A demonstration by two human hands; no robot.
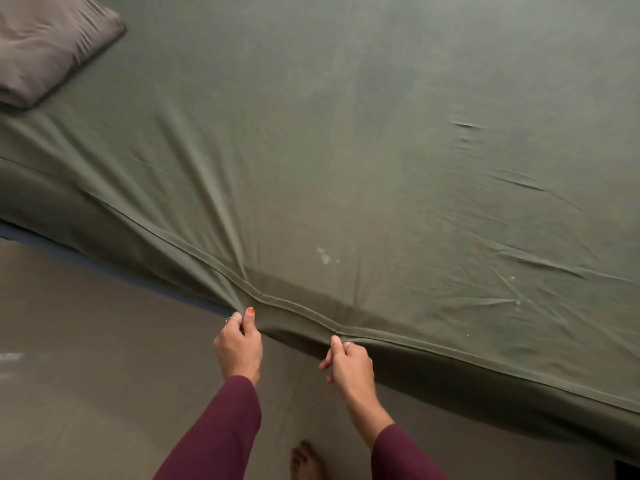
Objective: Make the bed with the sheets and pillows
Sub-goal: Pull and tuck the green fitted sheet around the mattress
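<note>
An olive-green sheet (346, 133) covers the whole bed and hangs over its near edge. My left hand (238, 341) pinches the sheet's hem at the bed's edge, thumb on top. A little to the right, my right hand (348, 363) grips the same hem. Folds fan out from both grips across the fabric. A grey pillow (48, 46) lies on the sheet at the far left corner.
A brown tiled floor (86, 358) lies in front of the bed. My bare foot (306, 462) stands on it close to the bed's edge. A strip of dark blue mattress (20, 233) shows under the sheet at the left.
</note>
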